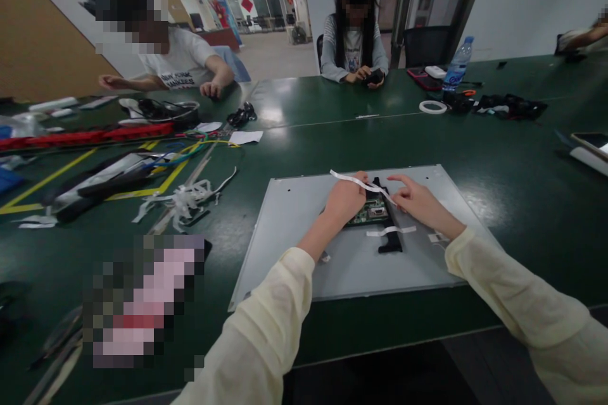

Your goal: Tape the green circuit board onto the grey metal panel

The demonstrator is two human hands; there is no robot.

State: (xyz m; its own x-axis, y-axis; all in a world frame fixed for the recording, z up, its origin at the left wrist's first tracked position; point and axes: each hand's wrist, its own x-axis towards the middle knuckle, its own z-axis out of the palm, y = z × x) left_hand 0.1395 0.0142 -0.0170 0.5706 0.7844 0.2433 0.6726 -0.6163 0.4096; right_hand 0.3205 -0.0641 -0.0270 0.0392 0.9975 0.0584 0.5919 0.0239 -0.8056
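A large pale grey panel point(294, 247) lies flat before me, carrying a green circuit board point(370, 214) and a black bracket point(392, 242). One white tape strip point(391, 231) lies across the bracket's lower part. Above the board stretches a second white tape strip point(349, 178), running between both hands. My left hand point(344, 202) is closed on it, its fingertips partly hidden behind the tape. My right hand point(420, 205) pinches the strip's right end, with the index finger stretched out above it.
Crumpled white tape point(187, 201) sits left of the panel, near a blurred-out phone-shaped thing point(156, 297). Wires and a red strip point(95, 136) crowd the far left. Beyond are a tape roll point(432, 107), a water bottle point(458, 64) and two seated people across the table.
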